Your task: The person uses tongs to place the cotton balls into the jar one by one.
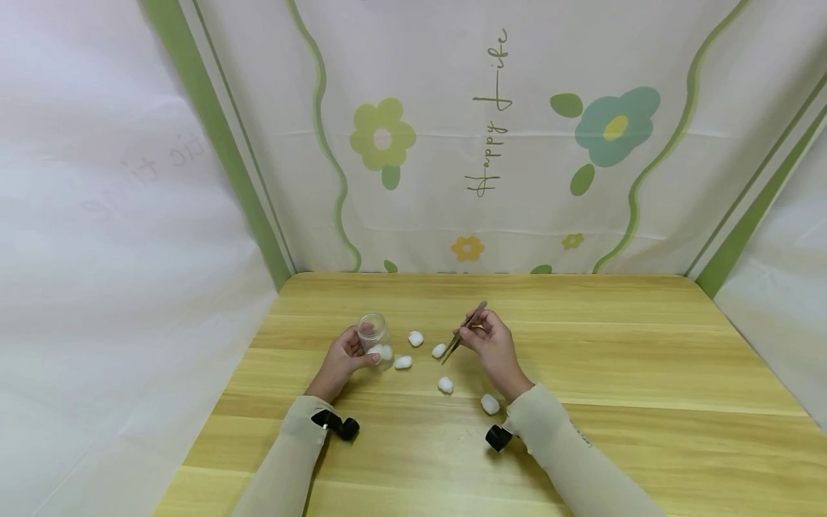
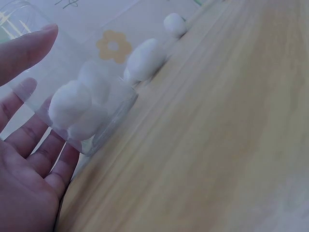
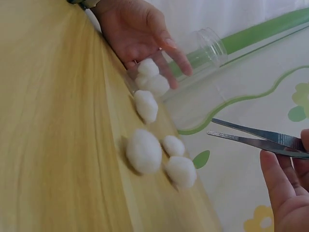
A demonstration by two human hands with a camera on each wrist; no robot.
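Note:
My left hand [image 1: 337, 368] grips a clear jar [image 1: 380, 334], thumb on one side and fingers round the other. The jar stands uncapped on the table with several cotton balls [image 2: 71, 104] at its bottom. My right hand [image 1: 497, 353] pinches metal tweezers [image 1: 479, 311], their tips pointing down toward the table. In the right wrist view the tips are parted with nothing between them. Close to the tips in the head view lies one cotton ball [image 1: 438, 350]. Another cotton ball [image 1: 403, 362] sits just right of the jar.
More loose cotton balls lie on the wooden table [image 1: 614, 345]: one farther back [image 1: 416, 338], one nearer the front [image 1: 446, 385], and one by the right wrist [image 1: 489, 404]. A printed fabric wall [image 1: 439, 215] rises behind the table's back edge.

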